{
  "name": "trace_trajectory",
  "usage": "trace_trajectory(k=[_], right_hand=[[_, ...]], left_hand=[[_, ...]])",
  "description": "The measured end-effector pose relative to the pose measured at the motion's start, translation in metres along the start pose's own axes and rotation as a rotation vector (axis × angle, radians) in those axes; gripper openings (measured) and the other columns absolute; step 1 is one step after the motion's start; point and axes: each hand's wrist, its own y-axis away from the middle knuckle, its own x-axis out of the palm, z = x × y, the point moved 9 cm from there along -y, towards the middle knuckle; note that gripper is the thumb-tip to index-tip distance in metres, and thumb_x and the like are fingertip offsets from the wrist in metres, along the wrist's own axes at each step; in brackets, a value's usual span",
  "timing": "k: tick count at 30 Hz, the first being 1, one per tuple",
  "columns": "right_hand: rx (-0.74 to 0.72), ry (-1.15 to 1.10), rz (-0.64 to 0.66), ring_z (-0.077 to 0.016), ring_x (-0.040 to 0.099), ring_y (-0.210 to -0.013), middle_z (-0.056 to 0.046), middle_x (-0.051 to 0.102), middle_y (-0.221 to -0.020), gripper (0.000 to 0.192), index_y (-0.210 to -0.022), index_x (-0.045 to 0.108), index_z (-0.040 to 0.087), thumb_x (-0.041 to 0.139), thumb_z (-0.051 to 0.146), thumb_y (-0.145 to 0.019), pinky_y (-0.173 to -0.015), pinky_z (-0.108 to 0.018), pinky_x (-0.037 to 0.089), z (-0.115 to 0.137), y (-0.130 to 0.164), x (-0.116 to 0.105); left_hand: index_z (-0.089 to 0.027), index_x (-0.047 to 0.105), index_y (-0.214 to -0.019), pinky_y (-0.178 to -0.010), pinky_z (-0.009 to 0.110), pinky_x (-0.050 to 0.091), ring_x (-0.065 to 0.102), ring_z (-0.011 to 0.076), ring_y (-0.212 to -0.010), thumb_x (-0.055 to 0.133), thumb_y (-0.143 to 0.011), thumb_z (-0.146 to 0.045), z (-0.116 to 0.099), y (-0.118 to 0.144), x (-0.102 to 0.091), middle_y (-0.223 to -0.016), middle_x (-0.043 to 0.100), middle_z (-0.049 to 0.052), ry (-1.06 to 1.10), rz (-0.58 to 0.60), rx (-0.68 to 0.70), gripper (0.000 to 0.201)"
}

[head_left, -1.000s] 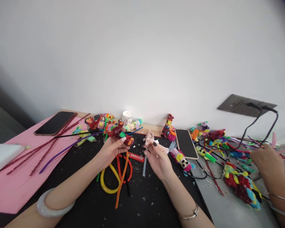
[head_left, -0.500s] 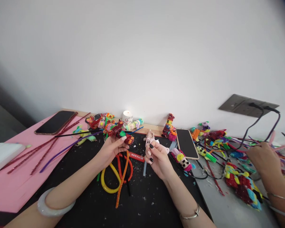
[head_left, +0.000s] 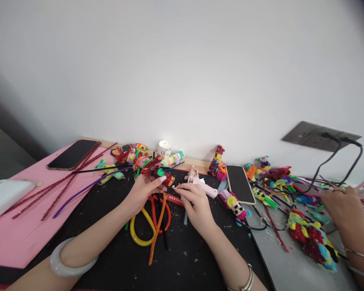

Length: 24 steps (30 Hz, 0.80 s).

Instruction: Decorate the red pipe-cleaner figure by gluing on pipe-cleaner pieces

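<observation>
Two hands (head_left: 144,190) (head_left: 194,204) working close together at lower centre of the frame, over the black mat (head_left: 87,214). Left one closed around a red glittery pipe-cleaner figure (head_left: 157,173), lifted off the mat and tipped toward the right, presumably to bring its end within reach. Right one lowered palm-down, fingers loosely curled, holding nothing visible, fingertips just beside the figure and the pink glue gun (head_left: 202,185) lying behind. Looped yellow, orange and red pipe cleaners (head_left: 148,222) spread beneath, close at hand. Finished figures lined along the wall edge near a small white candle (head_left: 164,148). Another person's hand (head_left: 342,206) at far right among scattered pieces.
</observation>
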Motion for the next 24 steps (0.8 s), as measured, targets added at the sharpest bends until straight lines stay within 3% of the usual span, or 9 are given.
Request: trace_trajectory(k=[2, 4, 8, 15, 18, 20, 24], right_hand=[[0.019, 0.009, -0.055, -0.0211, 0.057, -0.097, -0.005, 0.068, -0.106, 0.024, -0.096, 0.069, 0.024, 0.05, 0.011, -0.088, -0.086, -0.039, 0.041, 0.0, 0.0, -0.007], [0.045, -0.005, -0.128, -0.0211, 0.057, -0.094, -0.006, 0.068, -0.099, 0.018, -0.08, 0.066, 0.021, 0.053, 0.012, -0.086, -0.084, -0.038, 0.042, -0.001, 0.0, -0.015], [0.093, -0.034, -0.237, -0.0196, 0.056, -0.081, -0.004, 0.063, -0.081, 0.026, -0.06, 0.049, 0.02, 0.053, 0.013, -0.084, -0.076, -0.035, 0.043, -0.006, 0.0, -0.026], [0.151, -0.063, -0.288, -0.0197, 0.055, -0.082, -0.005, 0.059, -0.085, 0.016, -0.072, 0.051, 0.02, 0.049, 0.015, -0.086, -0.075, -0.034, 0.043, -0.016, 0.002, -0.031], [0.144, -0.096, -0.244, -0.02, 0.056, -0.084, -0.005, 0.059, -0.086, 0.012, -0.077, 0.054, 0.02, 0.049, 0.018, -0.088, -0.076, -0.035, 0.043, -0.015, 0.002, -0.028], [0.137, -0.122, -0.194, -0.0207, 0.056, -0.087, -0.006, 0.061, -0.092, 0.008, -0.091, 0.058, 0.02, 0.05, 0.02, -0.087, -0.077, -0.035, 0.044, -0.012, 0.002, -0.023], [0.085, -0.183, -0.079, -0.0237, 0.056, -0.098, -0.008, 0.061, -0.105, 0.027, -0.11, 0.057, 0.022, 0.059, 0.025, -0.082, -0.085, -0.038, 0.044, -0.004, 0.0, -0.012]], left_hand=[[-0.013, 0.063, -0.081, -0.058, 0.023, 0.055, 0.063, 0.0109, -0.057, 0.077, -0.069, -0.035, 0.0, 0.0, -0.001, -0.068, 0.064, 0.0, -0.008, -0.001, 0.002, 0.028], [-0.014, 0.063, -0.084, -0.058, 0.023, 0.056, 0.064, 0.0114, -0.059, 0.077, -0.069, -0.034, 0.0, 0.0, -0.001, -0.072, 0.065, 0.001, -0.012, 0.0, 0.007, 0.029], [-0.018, 0.061, -0.1, -0.064, 0.023, 0.057, 0.066, 0.0141, -0.078, 0.078, -0.07, -0.029, -0.001, 0.001, 0.002, -0.088, 0.067, 0.001, 0.04, 0.0, 0.014, 0.037], [-0.023, 0.054, -0.117, -0.078, 0.034, 0.057, 0.066, 0.0202, -0.093, 0.075, -0.072, -0.027, 0.004, 0.004, 0.009, -0.101, 0.066, 0.002, 0.095, 0.044, -0.037, 0.05], [-0.022, 0.053, -0.119, -0.08, 0.038, 0.055, 0.065, 0.0238, -0.097, 0.075, -0.072, -0.028, 0.004, 0.006, 0.014, -0.104, 0.066, 0.005, 0.008, 0.096, -0.027, 0.052], [-0.022, 0.054, -0.118, -0.087, 0.037, 0.052, 0.063, 0.0241, -0.103, 0.074, -0.072, -0.026, 0.0, 0.01, 0.019, -0.109, 0.066, 0.006, -0.079, 0.139, 0.011, 0.05], [-0.021, 0.058, -0.113, -0.091, 0.035, 0.049, 0.063, 0.024, -0.102, 0.073, -0.071, -0.022, -0.003, 0.02, 0.034, -0.103, 0.069, 0.006, -0.308, 0.259, 0.061, 0.044]])
